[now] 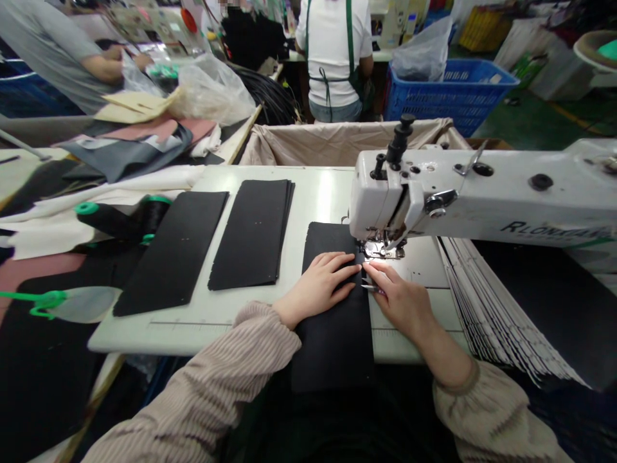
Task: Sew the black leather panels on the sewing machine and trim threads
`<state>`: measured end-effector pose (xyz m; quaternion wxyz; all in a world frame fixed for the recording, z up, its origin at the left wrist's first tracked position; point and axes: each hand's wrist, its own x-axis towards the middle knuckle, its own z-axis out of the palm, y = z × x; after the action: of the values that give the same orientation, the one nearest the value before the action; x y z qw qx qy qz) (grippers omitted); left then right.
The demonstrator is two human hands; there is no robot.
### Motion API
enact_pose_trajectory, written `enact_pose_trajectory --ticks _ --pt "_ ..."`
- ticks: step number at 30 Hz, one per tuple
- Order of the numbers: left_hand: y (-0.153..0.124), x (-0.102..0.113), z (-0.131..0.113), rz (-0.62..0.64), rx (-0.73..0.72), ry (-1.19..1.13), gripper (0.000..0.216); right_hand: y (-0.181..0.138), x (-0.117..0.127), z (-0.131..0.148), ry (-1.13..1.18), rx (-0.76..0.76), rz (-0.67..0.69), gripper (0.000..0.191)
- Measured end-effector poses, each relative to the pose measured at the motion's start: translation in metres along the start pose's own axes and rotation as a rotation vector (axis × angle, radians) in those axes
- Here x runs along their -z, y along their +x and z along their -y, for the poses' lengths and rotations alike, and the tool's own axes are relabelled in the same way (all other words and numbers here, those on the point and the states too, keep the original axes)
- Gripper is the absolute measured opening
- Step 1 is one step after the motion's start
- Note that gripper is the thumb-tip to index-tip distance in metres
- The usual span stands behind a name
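A black panel (332, 350) lies lengthwise on the pale sewing table (193, 337), its near end hanging over the front edge. My left hand (322, 284) rests flat on it with the fingers spread towards the presser foot (383, 249). At the panel's right edge, just in front of the foot, my right hand (405, 303) has its fingertips bent down. Small metal thread snips (370, 287) are held in that hand, blades pointing left; their handles are mostly hidden by the fingers. The white sewing machine (486, 193) reaches in from the right.
Left of the panel lie a stack of black panels (253, 231) and another black panel (176, 251). Thread cones (108, 220) and a green-handled clear tool (89, 303) sit farther left. A thick pile of white-edged sheets (501, 315) stands right. Two people work beyond, near a blue crate (448, 96).
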<state>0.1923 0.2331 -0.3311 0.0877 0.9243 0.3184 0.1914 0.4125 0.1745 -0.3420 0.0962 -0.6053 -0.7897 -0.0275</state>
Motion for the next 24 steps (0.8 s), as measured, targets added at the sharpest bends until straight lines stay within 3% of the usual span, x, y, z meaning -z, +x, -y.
enact_pose_trajectory --ticks 24 --pt "0.0001 -0.0023 0.003 0.002 -0.003 0.019 0.036 0.0003 0.0007 0.0001 0.038 -0.001 0.004 0.051"
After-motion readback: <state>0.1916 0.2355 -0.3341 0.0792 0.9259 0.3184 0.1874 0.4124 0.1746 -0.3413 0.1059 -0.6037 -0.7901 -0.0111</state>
